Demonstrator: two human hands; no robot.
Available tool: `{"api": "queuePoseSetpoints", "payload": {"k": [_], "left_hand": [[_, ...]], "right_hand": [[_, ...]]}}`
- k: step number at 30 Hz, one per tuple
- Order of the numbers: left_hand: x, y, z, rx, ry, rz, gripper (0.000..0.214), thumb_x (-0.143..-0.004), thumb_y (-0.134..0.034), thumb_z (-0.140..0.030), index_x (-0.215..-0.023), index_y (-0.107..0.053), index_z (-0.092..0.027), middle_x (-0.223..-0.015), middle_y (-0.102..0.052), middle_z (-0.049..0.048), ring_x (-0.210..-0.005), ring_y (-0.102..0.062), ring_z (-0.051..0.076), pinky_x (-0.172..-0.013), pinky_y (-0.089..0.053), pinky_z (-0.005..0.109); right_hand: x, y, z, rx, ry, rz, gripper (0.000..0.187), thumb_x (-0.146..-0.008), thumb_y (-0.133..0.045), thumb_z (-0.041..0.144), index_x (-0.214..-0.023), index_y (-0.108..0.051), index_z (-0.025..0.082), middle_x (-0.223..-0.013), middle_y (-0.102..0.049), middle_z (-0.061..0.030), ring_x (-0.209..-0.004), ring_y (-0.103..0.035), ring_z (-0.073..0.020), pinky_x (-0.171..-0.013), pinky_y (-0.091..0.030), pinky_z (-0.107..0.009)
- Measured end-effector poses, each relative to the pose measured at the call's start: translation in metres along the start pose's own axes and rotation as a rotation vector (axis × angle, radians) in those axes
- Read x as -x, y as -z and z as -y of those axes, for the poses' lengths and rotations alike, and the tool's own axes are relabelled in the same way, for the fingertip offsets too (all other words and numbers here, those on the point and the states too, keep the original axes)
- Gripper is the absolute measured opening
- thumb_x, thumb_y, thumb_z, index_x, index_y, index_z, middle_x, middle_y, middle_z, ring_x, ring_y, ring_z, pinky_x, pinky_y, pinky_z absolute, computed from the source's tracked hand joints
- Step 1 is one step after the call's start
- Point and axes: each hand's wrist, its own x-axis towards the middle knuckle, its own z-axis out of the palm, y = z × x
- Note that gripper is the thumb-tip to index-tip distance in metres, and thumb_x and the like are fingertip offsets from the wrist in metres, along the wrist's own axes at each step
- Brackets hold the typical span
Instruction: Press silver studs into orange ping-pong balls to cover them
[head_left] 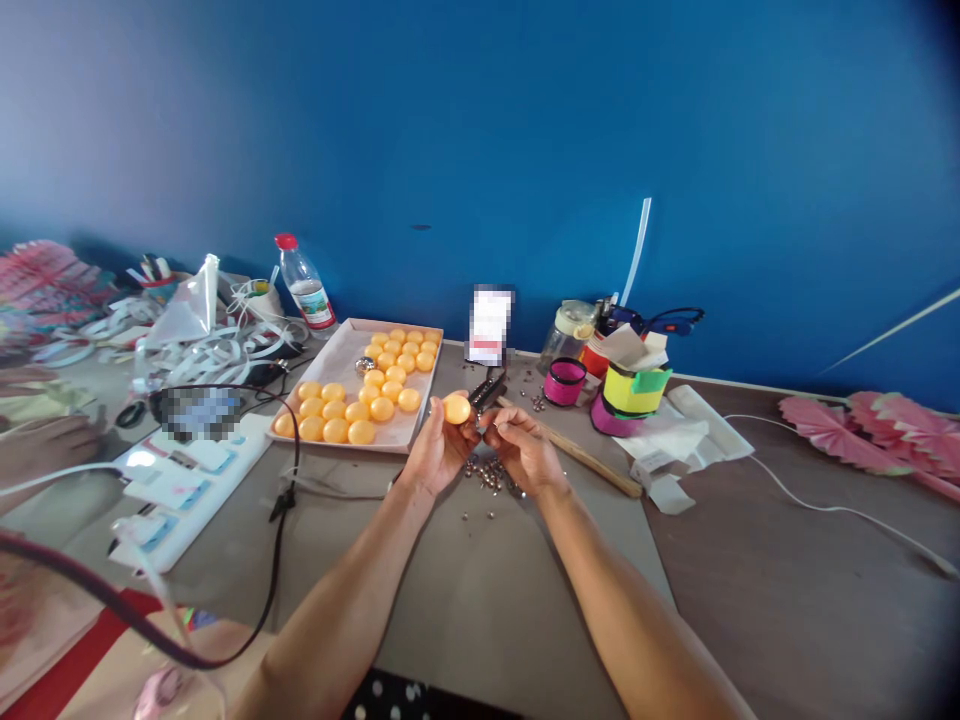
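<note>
My left hand (437,447) is closed round an orange ping-pong ball (457,408), held above the table mat. Close beside it, my right hand (525,448) has its fingertips pinched together; what they hold is too small to make out. Below both hands lies a loose heap of small shiny metal pieces (491,476), with a few strays nearer to me. To the left, a shallow box (390,437) carries rows of similar orange balls (382,408) and one silvery ball (365,366).
A wooden stick (592,462) lies right of my hands. Behind stand a blurred phone-like screen (489,325), a pink tape roll (565,382) and a glass jar (568,335). A power strip (187,490) and dark cable (279,540) lie left, near another person's hand (52,440).
</note>
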Motion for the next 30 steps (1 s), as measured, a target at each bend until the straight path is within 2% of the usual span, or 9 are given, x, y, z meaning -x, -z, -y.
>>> {"api": "queuePoseSetpoints", "payload": {"k": [6,9,11,14,17,20,25,28,30], "left_hand": [[-0.002,0.002,0.004,-0.064,0.024,-0.015,0.043,-0.08,-0.059,-0.055,-0.087,-0.062,-0.012,-0.066,-0.057,0.0015,-0.051,-0.047,0.008,-0.053,-0.045,0.021],[-0.004,0.004,0.009,-0.126,0.039,-0.037,0.045,-0.078,-0.06,-0.057,-0.077,-0.059,-0.012,-0.063,-0.055,0.0011,-0.051,-0.047,0.008,-0.053,-0.043,0.021],[-0.005,0.004,0.011,-0.165,0.041,-0.046,0.047,-0.076,-0.061,-0.058,-0.076,-0.059,-0.012,-0.064,-0.054,0.0011,-0.051,-0.047,0.008,-0.052,-0.042,0.021],[-0.004,0.004,0.012,-0.213,0.035,-0.043,0.048,-0.074,-0.062,-0.06,-0.072,-0.059,-0.012,-0.063,-0.054,0.001,-0.052,-0.047,0.008,-0.051,-0.04,0.02],[-0.003,0.004,0.012,-0.25,0.023,-0.041,0.049,-0.073,-0.063,-0.06,-0.068,-0.058,-0.012,-0.058,-0.05,-0.0005,-0.051,-0.045,0.009,-0.05,-0.037,0.021],[-0.003,0.004,0.012,-0.27,0.02,-0.054,0.051,-0.071,-0.063,-0.063,-0.07,-0.058,-0.012,-0.059,-0.05,-0.0005,-0.055,-0.049,0.011,-0.054,-0.04,0.022],[-0.002,0.001,0.013,-0.302,0.02,-0.027,0.054,-0.07,-0.062,-0.066,-0.076,-0.059,-0.013,-0.064,-0.055,0.0012,-0.063,-0.055,0.014,-0.061,-0.046,0.026],[-0.001,-0.002,0.012,-0.289,0.048,0.03,0.05,-0.074,-0.061,-0.063,-0.074,-0.059,-0.013,-0.062,-0.054,0.0014,-0.058,-0.052,0.012,-0.056,-0.043,0.024],[-0.001,-0.001,0.01,-0.275,0.067,0.027,0.043,-0.074,-0.066,-0.055,-0.073,-0.06,-0.013,-0.062,-0.054,0.001,-0.055,-0.049,0.01,-0.054,-0.041,0.022]], "right_hand": [[0.002,-0.002,0.004,0.038,0.038,0.013,0.009,-0.071,-0.069,0.024,-0.068,-0.06,0.022,-0.12,-0.063,0.0009,-0.055,-0.042,-0.0076,-0.059,-0.038,-0.028],[0.003,-0.004,0.005,0.059,0.019,0.042,0.008,-0.072,-0.068,0.023,-0.069,-0.061,0.021,-0.124,-0.062,0.0009,-0.048,-0.032,-0.0053,-0.051,-0.03,-0.025],[0.004,-0.003,0.004,0.081,0.005,0.061,0.007,-0.073,-0.067,0.023,-0.069,-0.061,0.021,-0.127,-0.06,0.001,-0.047,-0.031,-0.0048,-0.05,-0.028,-0.024],[0.005,-0.001,0.002,0.155,-0.008,0.103,0.006,-0.073,-0.068,0.022,-0.07,-0.063,0.022,-0.134,-0.053,0.0018,-0.054,-0.04,-0.006,-0.05,-0.029,-0.023],[0.005,0.002,0.002,0.254,-0.003,0.166,0.006,-0.072,-0.071,0.023,-0.072,-0.065,0.023,-0.138,-0.049,0.0013,-0.076,-0.054,-0.0117,-0.058,-0.036,-0.024],[0.005,0.003,0.003,0.318,-0.011,0.214,0.008,-0.071,-0.073,0.026,-0.072,-0.066,0.023,-0.135,-0.051,-0.001,-0.09,-0.056,-0.0154,-0.064,-0.04,-0.024],[0.003,0.004,0.001,0.269,-0.054,0.182,0.01,-0.071,-0.073,0.028,-0.071,-0.066,0.022,-0.133,-0.053,-0.0006,-0.064,-0.05,-0.0081,-0.049,-0.032,-0.021],[0.002,0.004,0.001,0.174,-0.023,0.154,0.009,-0.072,-0.073,0.028,-0.07,-0.065,0.022,-0.13,-0.055,0.0008,-0.057,-0.046,-0.0059,-0.05,-0.032,-0.023],[0.001,0.004,0.002,0.123,-0.001,0.136,0.011,-0.071,-0.073,0.029,-0.069,-0.065,0.023,-0.126,-0.059,0.0014,-0.054,-0.043,-0.0053,-0.051,-0.033,-0.024]]}}
